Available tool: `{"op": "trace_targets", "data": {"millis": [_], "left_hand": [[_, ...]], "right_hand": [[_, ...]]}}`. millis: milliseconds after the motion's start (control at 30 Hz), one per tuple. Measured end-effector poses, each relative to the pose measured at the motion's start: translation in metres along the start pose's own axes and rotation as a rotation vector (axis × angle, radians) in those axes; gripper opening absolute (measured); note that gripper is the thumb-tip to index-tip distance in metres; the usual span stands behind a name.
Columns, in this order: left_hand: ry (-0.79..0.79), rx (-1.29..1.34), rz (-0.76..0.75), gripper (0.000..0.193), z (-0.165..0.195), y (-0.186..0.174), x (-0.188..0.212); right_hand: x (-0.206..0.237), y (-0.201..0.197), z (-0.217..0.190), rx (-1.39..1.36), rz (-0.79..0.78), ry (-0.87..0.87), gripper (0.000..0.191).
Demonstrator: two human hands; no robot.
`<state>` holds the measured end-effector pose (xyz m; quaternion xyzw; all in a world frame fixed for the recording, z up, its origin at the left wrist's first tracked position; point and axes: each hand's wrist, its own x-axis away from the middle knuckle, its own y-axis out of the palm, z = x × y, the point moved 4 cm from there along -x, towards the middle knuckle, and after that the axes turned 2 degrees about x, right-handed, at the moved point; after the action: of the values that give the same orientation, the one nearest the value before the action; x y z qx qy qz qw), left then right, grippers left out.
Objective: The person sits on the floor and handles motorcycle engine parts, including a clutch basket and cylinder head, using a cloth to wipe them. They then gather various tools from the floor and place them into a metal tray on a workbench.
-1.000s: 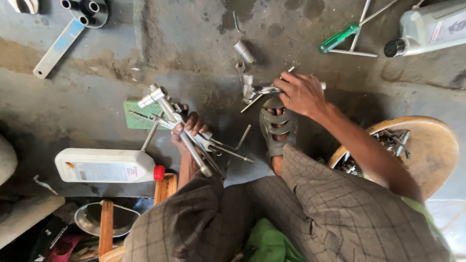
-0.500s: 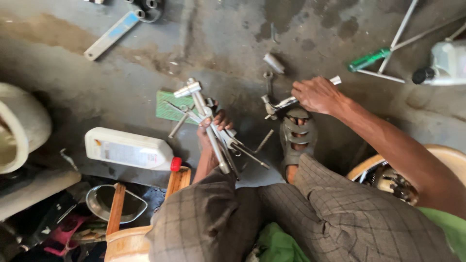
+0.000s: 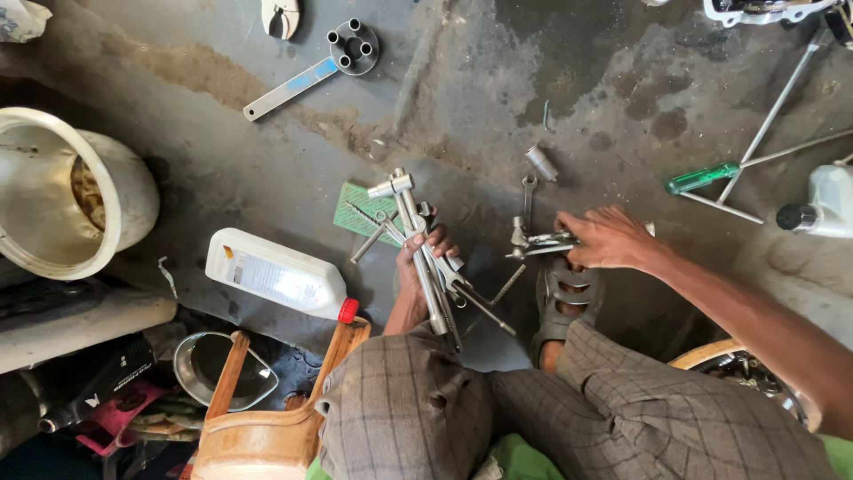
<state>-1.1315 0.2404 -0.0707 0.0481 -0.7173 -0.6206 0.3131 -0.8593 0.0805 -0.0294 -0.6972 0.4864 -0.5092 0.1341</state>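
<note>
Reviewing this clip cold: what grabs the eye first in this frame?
The left hand, at centre, grips a bundle of metal wrenches and rods fanned out above the knee. To its right, the right hand closes on more spanners above a sandalled foot. A white bottle with a red cap lies left on the stained concrete floor.

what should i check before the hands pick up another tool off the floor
1. Left hand holds the bundle of wrenches firmly: ok, fingers wrapped around it.
2. Right hand grip on the small metal tools: ok, closed on them.
3. Loose socket free to lift: ok, it lies apart on the concrete floor.
4. Small spanner free: cannot tell, its lower end meets the held tools.
5. White bottle capped: ok, red cap on.
</note>
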Motion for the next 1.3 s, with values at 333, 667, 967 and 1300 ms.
{"op": "trace_targets", "data": {"millis": [333, 667, 967, 1300], "left_hand": [[0.005, -0.228, 0.243, 0.079, 0.000, -0.058, -0.022], [-0.135, -0.288, 0.111, 0.085, 0.007, -0.068, -0.015], [-0.082, 0.075, -0.166, 0.085, 0.020, -0.006, -0.012], [-0.071, 0.035, -0.192, 0.086, 0.027, -0.003, -0.012]], "right_hand": [[-0.016, -0.016, -0.142, -0.582, 0.199, 0.108, 0.040], [-0.021, -0.045, -0.220, -0.088, 0.360, -0.213, 0.051], [0.045, -0.050, 0.081, -0.501, 1.067, 0.597, 0.020], [0.084, -0.002, 0.229, -0.418, 1.097, 1.289, 0.075]]}}
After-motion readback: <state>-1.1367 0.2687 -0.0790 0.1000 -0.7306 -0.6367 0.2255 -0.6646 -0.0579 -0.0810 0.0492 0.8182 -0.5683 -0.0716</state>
